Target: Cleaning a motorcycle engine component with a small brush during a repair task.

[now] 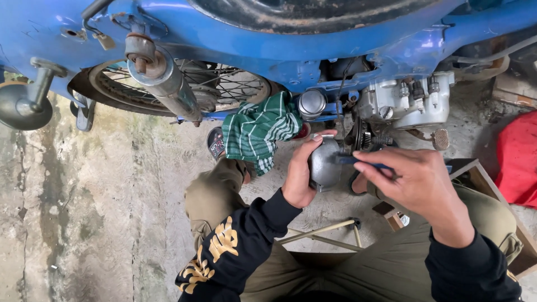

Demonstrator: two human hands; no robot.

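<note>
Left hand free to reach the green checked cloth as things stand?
Probably not: the left hand is wrapped around a grey metal cover. The green checked cloth hangs close beside it, nothing between, but the grip is occupied.

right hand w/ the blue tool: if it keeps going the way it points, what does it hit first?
The right hand points left, holding a blue-handled tool. First in line is the grey metal cover held in the left hand; the tip already looks to be at it, though depth is unclear.

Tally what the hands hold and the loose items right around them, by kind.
Grey metal cover, in the left hand: 1
Blue-handled tool, in the right hand: 1
Green checked cloth: 1
Red cloth: 1
Sandal: 1
Total: 5
</note>
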